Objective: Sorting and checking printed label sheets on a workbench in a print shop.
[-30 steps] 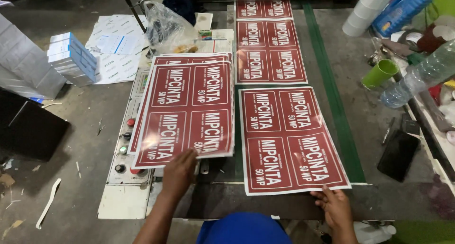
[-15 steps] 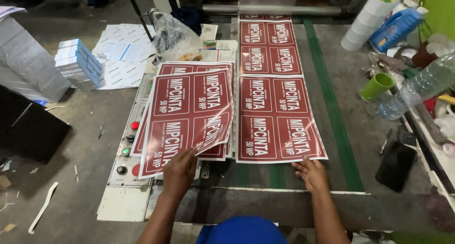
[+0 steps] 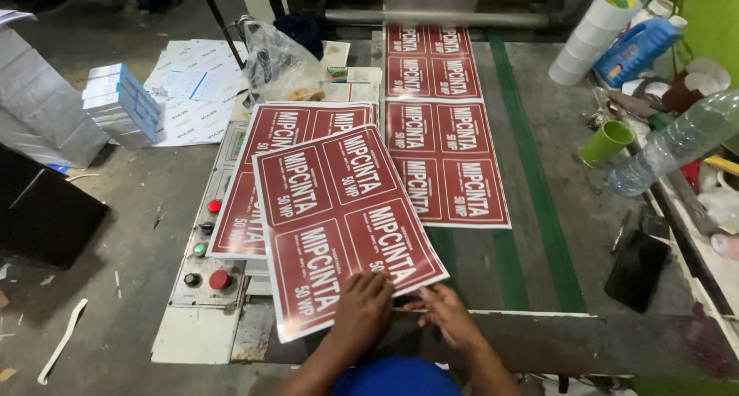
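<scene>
The left hand (image 3: 363, 310) is pressing down flat on the near edge of a red sheet (image 3: 342, 219), fingers spread wide on top of it. The right hand (image 3: 446, 311) is touching the same near edge just beside it, with its fingers reaching to the sheet's near right corner. I cannot tell if those fingers are pinching the sheet or only resting on it.

The sheet is shiny and is showing 4 red panels with white print. It is lying tilted, with its long side running away from the hands and leaning to the left. Both hands are at its near end, so the rest of the sheet is lying ahead of them. The left hand is lying further onto it than the right.

The sheet is sitting on top of a stack (image 3: 262, 173) of the same sheets. The stack is resting partly over a grey panel (image 3: 202, 277) with red and green buttons.

To the right, another sheet (image 3: 450, 161) is lying flat on the belt (image 3: 539, 211). Farther off, more sheets (image 3: 431, 57) are coming out from under a roller (image 3: 431, 15). A green cup (image 3: 606, 142) and a clear bottle (image 3: 677, 142) are sitting well off to the right.
</scene>
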